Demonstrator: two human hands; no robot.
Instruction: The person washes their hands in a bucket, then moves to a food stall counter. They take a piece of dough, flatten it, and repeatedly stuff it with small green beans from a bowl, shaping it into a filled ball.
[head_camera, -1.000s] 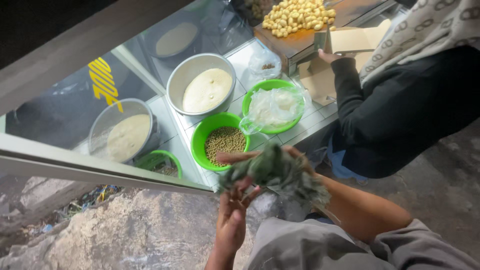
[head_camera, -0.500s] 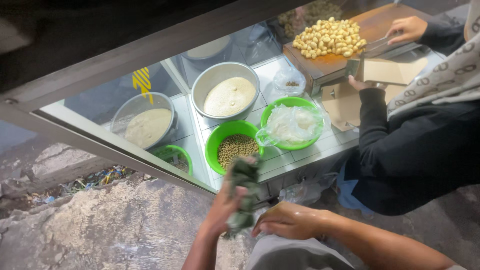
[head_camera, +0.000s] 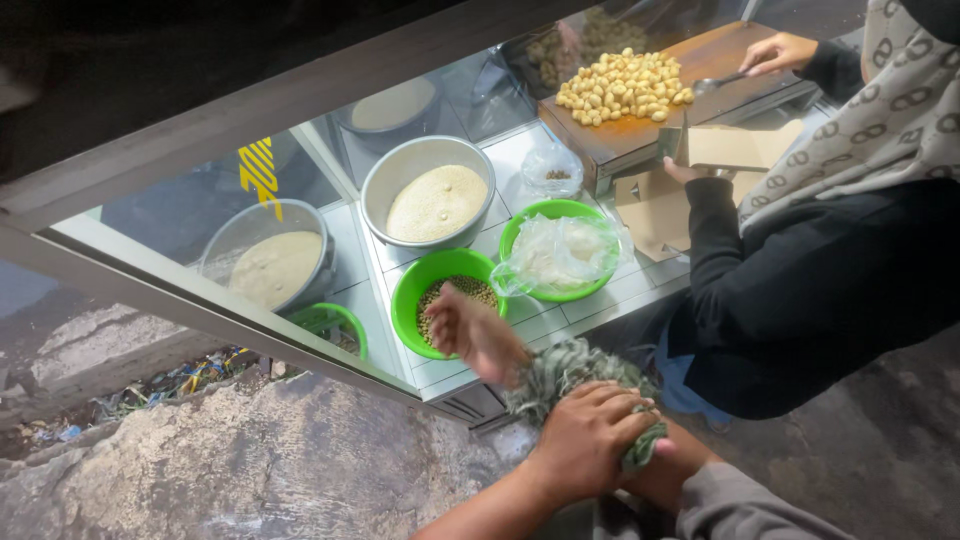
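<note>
Left hand (head_camera: 590, 435) grips green cloth (head_camera: 575, 375); right hand (head_camera: 475, 330), blurred, perhaps open, above green bowl (head_camera: 425, 290).

I see a tiled desk (head_camera: 520, 150) behind a slanted glass front. On it: a metal bowl of pale grain (head_camera: 428, 202), a second metal bowl of beige batter (head_camera: 268, 262), a green bowl of small brown beans (head_camera: 440, 300), and a green bowl lined with clear plastic (head_camera: 558, 250). A small knotted plastic bag (head_camera: 551, 170) lies behind that. Yellow fried balls (head_camera: 625, 87) are heaped on a wooden board (head_camera: 640, 135). Beside it a person in a black top (head_camera: 810, 290) holds a brown paper box (head_camera: 735, 147).
</note>
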